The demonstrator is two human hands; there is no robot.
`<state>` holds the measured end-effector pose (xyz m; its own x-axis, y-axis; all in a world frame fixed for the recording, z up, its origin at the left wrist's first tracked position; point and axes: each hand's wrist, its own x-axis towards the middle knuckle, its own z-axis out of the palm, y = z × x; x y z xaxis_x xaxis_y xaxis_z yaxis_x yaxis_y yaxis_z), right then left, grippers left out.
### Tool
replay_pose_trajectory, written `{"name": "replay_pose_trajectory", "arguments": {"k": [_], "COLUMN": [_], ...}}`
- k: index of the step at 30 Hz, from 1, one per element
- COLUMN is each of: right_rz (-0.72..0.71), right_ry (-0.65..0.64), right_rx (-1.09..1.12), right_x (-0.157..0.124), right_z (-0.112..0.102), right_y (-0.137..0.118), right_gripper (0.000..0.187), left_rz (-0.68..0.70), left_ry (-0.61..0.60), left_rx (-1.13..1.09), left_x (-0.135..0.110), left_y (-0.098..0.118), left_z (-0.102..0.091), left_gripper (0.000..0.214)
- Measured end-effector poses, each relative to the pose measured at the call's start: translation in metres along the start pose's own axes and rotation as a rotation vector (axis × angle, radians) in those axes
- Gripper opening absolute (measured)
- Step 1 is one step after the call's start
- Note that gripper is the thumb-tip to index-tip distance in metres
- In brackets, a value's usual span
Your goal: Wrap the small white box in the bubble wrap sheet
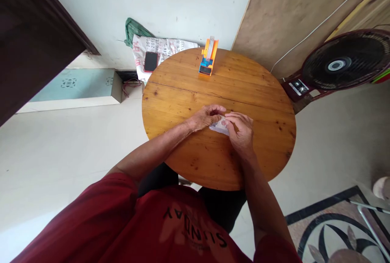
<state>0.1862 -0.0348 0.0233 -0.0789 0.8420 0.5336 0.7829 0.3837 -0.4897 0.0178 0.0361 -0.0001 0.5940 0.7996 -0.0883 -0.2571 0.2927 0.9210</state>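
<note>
A small, see-through plastic packet (219,127) lies low over the middle of the round wooden table, and what is in it is too small to make out. My left hand (207,117) pinches its left upper edge between thumb and fingers. From the right, my right hand (242,129) grips the packet's other side, fingers bent over its top. Both hands' fingertips nearly meet and hide part of the packet. Beyond them, near the far edge, stands an orange and blue tape dispenser (209,57) with a roll of clear tape.
The round wooden table (185,155) is close to my body. Behind its far left edge, a black phone (150,61) rests on a printed white sack (173,46), beside a green bag (135,30). A large fan (338,66) stands to the right. A pale box-like ledge (76,86) is at left.
</note>
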Motion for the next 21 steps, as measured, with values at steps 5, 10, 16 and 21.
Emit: {"name": "replay_pose_trajectory", "arguments": {"k": [5,10,16,21], "right_rz": [0.026,-0.006,-0.032,-0.089], "right_ry": [-0.023,-0.031,-0.099,-0.094], "right_rx": [-0.014,-0.029,-0.097,-0.138], "right_x": [0.0002,0.0003,0.0014,-0.0042], "right_z": [-0.0006,-0.0034,-0.0060,-0.0050], "right_y": [-0.0020,-0.0018,-0.0014,-0.0013], "right_gripper": [0.023,0.022,0.022,0.020], "left_rz": [0.005,-0.015,-0.016,-0.014], "left_ry": [0.008,0.005,0.017,0.001], "left_rx": [-0.013,-0.016,-0.019,-0.028], "left_x": [0.0019,0.0022,0.0035,0.0036], "left_y": [-0.0004,0.0006,-0.0008,-0.0002], "left_z": [-0.0011,-0.0011,-0.0025,-0.0030], "left_gripper": [0.036,0.033,0.035,0.039]}}
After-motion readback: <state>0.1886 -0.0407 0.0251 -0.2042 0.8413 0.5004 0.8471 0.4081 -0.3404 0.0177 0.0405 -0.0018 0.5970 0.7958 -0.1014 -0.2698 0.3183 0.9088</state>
